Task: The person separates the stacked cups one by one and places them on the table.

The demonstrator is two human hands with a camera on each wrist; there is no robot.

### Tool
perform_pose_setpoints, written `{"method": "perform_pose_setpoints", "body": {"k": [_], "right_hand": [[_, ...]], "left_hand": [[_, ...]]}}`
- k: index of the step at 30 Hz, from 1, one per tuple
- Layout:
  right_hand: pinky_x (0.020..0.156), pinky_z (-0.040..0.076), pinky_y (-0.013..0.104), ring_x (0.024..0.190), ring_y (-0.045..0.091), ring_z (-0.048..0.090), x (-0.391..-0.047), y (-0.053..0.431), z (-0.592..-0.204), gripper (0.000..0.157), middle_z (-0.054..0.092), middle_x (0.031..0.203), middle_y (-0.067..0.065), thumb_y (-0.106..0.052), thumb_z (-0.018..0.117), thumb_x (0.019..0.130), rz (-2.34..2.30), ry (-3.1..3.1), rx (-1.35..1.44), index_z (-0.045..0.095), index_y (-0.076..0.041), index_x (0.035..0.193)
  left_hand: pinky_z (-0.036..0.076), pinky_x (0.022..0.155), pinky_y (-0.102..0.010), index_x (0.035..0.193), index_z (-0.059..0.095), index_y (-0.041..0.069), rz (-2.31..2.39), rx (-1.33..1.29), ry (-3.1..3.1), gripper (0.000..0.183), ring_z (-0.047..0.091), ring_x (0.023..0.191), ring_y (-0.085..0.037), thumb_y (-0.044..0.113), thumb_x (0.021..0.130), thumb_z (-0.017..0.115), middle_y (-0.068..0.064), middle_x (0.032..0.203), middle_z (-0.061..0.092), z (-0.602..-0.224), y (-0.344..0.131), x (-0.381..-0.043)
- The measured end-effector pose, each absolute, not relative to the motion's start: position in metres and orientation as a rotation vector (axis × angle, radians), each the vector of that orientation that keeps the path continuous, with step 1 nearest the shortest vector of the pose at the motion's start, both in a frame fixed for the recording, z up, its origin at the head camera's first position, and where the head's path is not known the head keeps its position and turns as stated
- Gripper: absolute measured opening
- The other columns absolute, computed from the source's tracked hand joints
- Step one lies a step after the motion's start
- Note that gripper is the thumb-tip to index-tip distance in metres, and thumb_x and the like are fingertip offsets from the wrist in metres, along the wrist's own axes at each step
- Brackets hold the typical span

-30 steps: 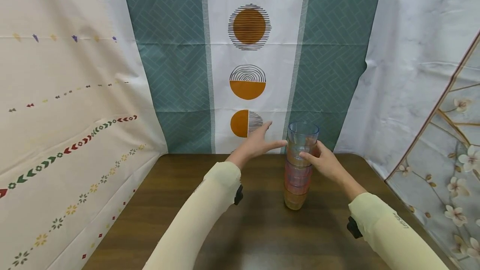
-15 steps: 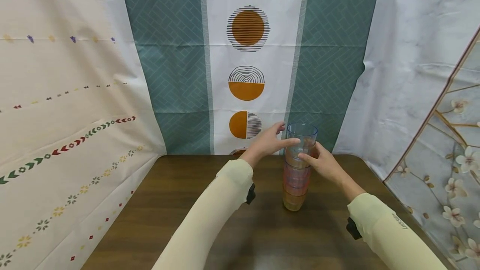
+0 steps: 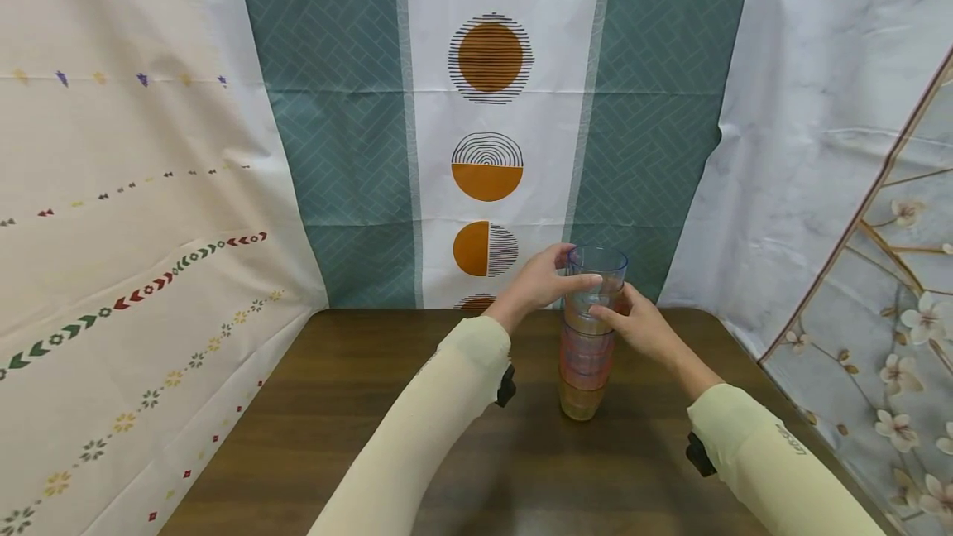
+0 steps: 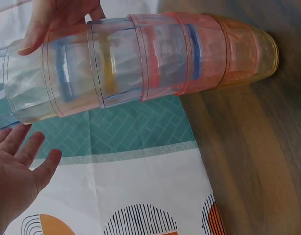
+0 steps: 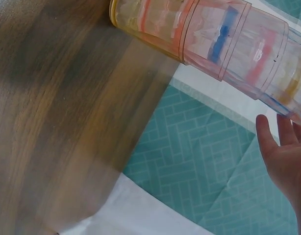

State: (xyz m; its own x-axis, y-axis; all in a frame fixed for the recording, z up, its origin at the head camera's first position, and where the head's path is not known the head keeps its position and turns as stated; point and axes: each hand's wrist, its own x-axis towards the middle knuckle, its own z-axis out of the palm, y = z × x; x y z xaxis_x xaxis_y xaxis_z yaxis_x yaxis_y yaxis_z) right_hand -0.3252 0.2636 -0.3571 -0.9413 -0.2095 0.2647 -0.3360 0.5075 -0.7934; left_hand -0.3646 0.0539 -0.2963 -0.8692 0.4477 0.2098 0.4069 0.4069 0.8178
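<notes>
The brown wooden table [image 3: 350, 404] is topped by an upright stack of translucent multicoloured plastic cups [image 3: 588, 346], clasped near its top by the right grip [image 3: 644, 323], presumably against tipping; the left grip [image 3: 539, 279] is held fingers apart beside the uppermost clear blue-rimmed plastic cup [image 3: 605, 267].

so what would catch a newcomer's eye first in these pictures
Probably the tall stack of tinted, see-through cups, blue-rimmed at the top and amber at the base, standing right of centre on the brown table. Next come the hands framing its upper part, the left hand on one side and the right hand on the other. Behind, orange circles run down the white middle of the hanging cloth.
</notes>
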Motion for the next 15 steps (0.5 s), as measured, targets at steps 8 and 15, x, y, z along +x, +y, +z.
{"method": "perform_pose_setpoints", "body": {"k": [8, 15], "right_hand": [[0.100, 0.044, 0.057, 0.123, 0.040, 0.052, -0.3246, 0.2627, -0.3564, 0.076, 0.050, 0.140, 0.023, -0.043, 0.061, 0.098, 1.403, -2.618, 0.460, 0.025, -0.007, 0.155], [0.100, 0.044, 0.058, 0.122, 0.040, 0.052, -0.3243, 0.2623, -0.3565, 0.078, 0.051, 0.138, 0.024, -0.044, 0.061, 0.097, 1.393, -2.631, 0.437, 0.025, -0.007, 0.155]], "left_hand": [[0.042, 0.106, -0.045, 0.149, 0.042, 0.012, 1.562, 0.775, 2.570, 0.082, 0.046, 0.135, -0.026, 0.047, 0.084, 0.077, -0.009, 0.147, 0.049, -0.2952, 0.0562, -0.3648], [0.045, 0.104, -0.044, 0.146, 0.046, 0.011, 1.609, 0.769, 2.540, 0.079, 0.050, 0.130, -0.027, 0.044, 0.083, 0.079, -0.009, 0.141, 0.055, -0.2939, 0.0562, -0.3652]]}}
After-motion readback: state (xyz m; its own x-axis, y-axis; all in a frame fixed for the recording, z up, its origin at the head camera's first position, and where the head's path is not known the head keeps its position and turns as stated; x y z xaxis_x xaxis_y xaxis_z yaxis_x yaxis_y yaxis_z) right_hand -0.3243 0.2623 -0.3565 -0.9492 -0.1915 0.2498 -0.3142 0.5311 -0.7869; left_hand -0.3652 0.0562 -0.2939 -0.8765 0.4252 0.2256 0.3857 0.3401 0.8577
